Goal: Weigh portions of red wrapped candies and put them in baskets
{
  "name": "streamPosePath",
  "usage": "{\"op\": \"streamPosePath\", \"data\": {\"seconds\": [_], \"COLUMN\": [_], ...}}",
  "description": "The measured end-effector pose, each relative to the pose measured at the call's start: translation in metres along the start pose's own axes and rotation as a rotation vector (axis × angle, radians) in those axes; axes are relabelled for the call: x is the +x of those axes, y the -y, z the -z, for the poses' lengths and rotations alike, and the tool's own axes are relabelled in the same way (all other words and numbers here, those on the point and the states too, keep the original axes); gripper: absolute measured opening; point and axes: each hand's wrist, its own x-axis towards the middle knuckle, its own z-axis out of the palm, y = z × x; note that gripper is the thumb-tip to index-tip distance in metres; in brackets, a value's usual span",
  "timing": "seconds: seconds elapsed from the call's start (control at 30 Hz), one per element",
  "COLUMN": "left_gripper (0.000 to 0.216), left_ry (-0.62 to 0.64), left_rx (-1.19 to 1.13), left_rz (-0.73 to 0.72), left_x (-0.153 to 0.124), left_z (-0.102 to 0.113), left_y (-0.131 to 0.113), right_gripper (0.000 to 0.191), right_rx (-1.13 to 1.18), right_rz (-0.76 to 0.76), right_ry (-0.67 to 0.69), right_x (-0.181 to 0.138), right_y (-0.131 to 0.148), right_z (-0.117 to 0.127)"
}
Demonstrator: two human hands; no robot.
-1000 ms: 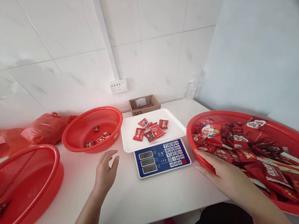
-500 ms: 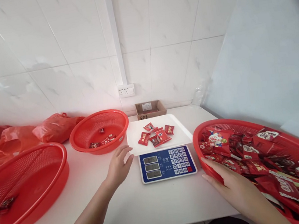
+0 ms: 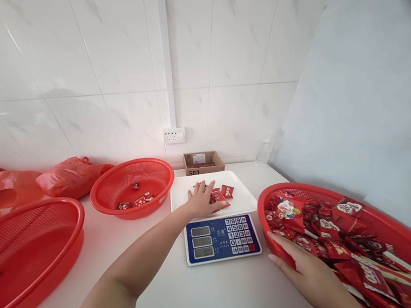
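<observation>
My left hand point(image 3: 201, 200) lies over the small red snack packets point(image 3: 227, 191) on the white pan of the digital scale point(image 3: 241, 197). Its fingers are spread and touch the packets, some of which it hides. Below the pan, the blue scale panel point(image 3: 222, 239) shows dim readouts and number keys. My right hand point(image 3: 301, 268) is closed around the near-left rim of a red plastic basket point(image 3: 263, 217), with the thumb outside. Many red snack packets point(image 3: 335, 248) of various sizes fill this basket.
A round red basket point(image 3: 103, 188) with a few packets stands left of the scale. Nearer, a larger red basket point(image 3: 60, 240) holds a dark packet. Red plastic bags point(image 3: 73, 176) lie by the wall. Behind the scale is a small cardboard box point(image 3: 204, 162) below a socket point(image 3: 174, 135).
My left hand has moved right and forward, from beside the scale onto the packets on its pan. My right hand stays at the basket rim. The view has shifted slightly.
</observation>
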Motion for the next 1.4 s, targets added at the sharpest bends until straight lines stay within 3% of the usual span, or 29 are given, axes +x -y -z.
{"op": "streamPosePath", "data": {"seconds": [0.33, 0.63, 1.03, 1.23, 1.33, 1.4], "left_gripper": [0.072, 0.051, 0.052, 0.044, 0.049, 0.049], "left_ry": [-0.032, -0.186, -0.296, -0.3, -0.311, -0.335], "left_rx": [0.076, 0.138, 0.183, 0.158, 0.153, 0.186], "left_rz": [-0.023, -0.103, -0.141, -0.181, -0.161, -0.045], "left_x": [0.035, 0.031, 0.025, -0.009, -0.049, -0.078], "left_z": [-0.012, -0.018, -0.013, 0.003, 0.013, 0.022], "left_y": [-0.018, -0.019, -0.012, 0.001, 0.032, 0.062], "right_gripper": [0.058, 0.057, 0.053, 0.056, 0.054, 0.052], "right_rx": [-0.026, -0.04, -0.005, -0.043, -0.056, -0.061], "right_rz": [0.016, 0.01, 0.004, 0.021, 0.036, 0.051], "right_ry": [0.012, 0.011, -0.015, -0.012, -0.044, -0.066], "right_x": [0.001, -0.001, -0.001, 0.0, 0.0, 0.001], "right_y": [0.001, 0.002, 0.001, -0.006, -0.01, -0.011], "right_z": [-0.001, 0.001, -0.001, -0.005, -0.007, -0.007]}}
